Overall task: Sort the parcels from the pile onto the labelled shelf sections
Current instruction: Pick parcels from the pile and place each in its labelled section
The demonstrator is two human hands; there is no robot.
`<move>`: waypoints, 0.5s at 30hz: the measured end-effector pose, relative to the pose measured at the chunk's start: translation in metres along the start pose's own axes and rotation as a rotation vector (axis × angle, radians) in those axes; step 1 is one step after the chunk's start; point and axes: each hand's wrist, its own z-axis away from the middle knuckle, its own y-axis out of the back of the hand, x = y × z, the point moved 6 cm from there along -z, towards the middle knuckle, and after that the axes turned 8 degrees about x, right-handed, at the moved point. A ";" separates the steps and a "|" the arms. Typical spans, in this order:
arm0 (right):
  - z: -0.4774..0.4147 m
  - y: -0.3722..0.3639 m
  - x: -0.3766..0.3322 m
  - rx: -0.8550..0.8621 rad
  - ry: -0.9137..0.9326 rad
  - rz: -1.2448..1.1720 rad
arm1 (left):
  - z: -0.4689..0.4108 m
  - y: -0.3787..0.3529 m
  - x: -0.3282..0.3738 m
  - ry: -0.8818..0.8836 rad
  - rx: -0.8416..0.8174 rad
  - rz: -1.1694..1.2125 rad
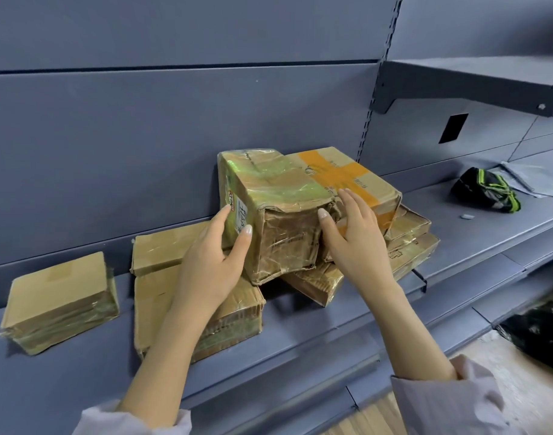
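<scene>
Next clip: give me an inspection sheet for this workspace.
Surface: grey metal shelf bearing the parcels.
Job's things: clear-taped box tops a pile, beside an orange-taped box; flatter parcels beneath; lone parcel at left.
Clutter: black-and-green bundle, grey mailer bag, small grey scrap at right.
Grippers: left hand and right hand press the clear-taped box from either side, fingers straight.
Cables: nothing seen.
Surroundings: upper shelf at right, black bag below, wooden floor.
</scene>
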 end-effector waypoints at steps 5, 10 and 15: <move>-0.016 -0.011 -0.001 -0.035 -0.012 0.000 | -0.023 -0.014 0.006 0.071 -0.008 0.069; -0.024 -0.017 -0.003 -0.056 -0.029 -0.014 | -0.034 -0.026 0.004 0.147 -0.038 0.110; -0.024 -0.018 -0.006 -0.076 -0.053 -0.082 | -0.036 -0.028 0.005 0.123 -0.017 0.163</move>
